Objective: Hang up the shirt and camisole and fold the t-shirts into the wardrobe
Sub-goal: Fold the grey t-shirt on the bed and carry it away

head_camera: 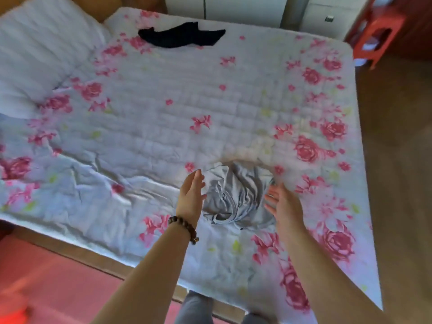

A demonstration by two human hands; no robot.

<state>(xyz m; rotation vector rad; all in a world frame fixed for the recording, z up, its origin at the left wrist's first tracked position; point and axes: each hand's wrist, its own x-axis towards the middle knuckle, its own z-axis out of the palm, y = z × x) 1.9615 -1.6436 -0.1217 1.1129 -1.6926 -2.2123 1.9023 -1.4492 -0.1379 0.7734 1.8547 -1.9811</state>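
Grey tee point(236, 195) sits in a crumpled heap on the flowery quilt point(163, 113), close to the near edge of the bed and a bit right of the middle. We've got a hand on either side of it. Our left hand point(191, 195), the one with the bead bracelet point(184, 226) on the wrist, has its fingers straight and together, palm turned toward the shirt, nothing in it. Our right hand point(282, 206) is the same, fingers spread loose and holding nothing, though it's a bit blurry. We honestly can't tell if either hand is touching the fabric or just beside it.

Way across the bed near the far edge lies a black garment point(182, 37), flat-ish and rumpled. There's a white pillow point(35, 54) at far left and a red stool point(378, 31) off the far right corner.
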